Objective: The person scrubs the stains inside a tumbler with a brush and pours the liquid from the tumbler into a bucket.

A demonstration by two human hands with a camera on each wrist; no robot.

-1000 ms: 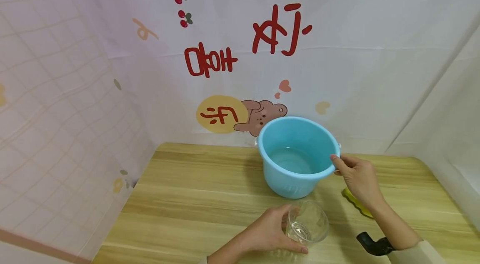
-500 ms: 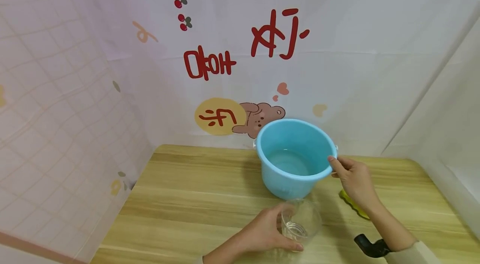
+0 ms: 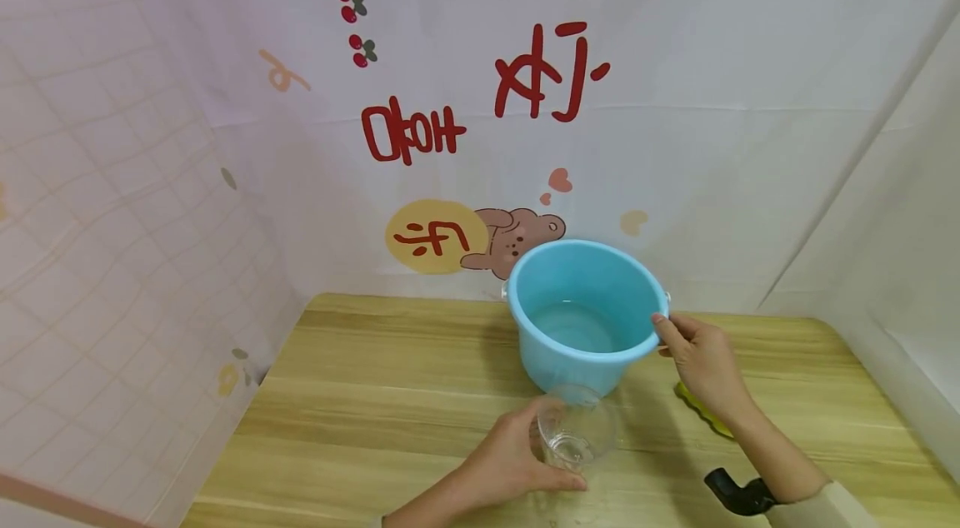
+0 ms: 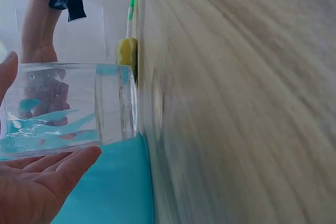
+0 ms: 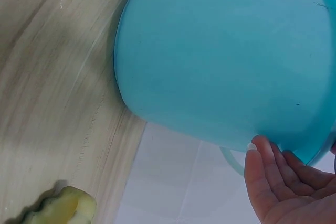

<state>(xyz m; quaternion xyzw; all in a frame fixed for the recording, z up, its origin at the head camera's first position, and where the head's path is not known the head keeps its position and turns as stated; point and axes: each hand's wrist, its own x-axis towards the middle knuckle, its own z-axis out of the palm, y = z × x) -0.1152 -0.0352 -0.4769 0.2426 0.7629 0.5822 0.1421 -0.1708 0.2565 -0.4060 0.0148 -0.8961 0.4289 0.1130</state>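
Note:
My left hand (image 3: pixel 506 461) holds a clear cup (image 3: pixel 576 438) upright, fingers and thumb around its side, just in front of the bucket. In the left wrist view the cup's thick base (image 4: pixel 116 103) is close to the wooden table. A light-blue bucket (image 3: pixel 566 368) stands behind it, with shallow water (image 3: pixel 573 326) in the bottom. At the bucket's right side my right hand (image 3: pixel 705 361) grips the rim, thumb on top and fingers underneath. The right wrist view has those fingers (image 5: pixel 265 169) against the bucket's outer wall (image 5: pixel 210 61).
A yellow-green wavy-edged piece (image 3: pixel 701 410) lies on the wooden table (image 3: pixel 390 395), right of the bucket. Behind the table hangs a white printed cloth (image 3: pixel 712 178), close to the bucket. A black strap-like piece (image 3: pixel 738 495) sits at the right wrist.
My left hand has shifted the cup a little to the left, along the front of the bucket. The right hand keeps its grip on the rim. The head view has drifted slightly.

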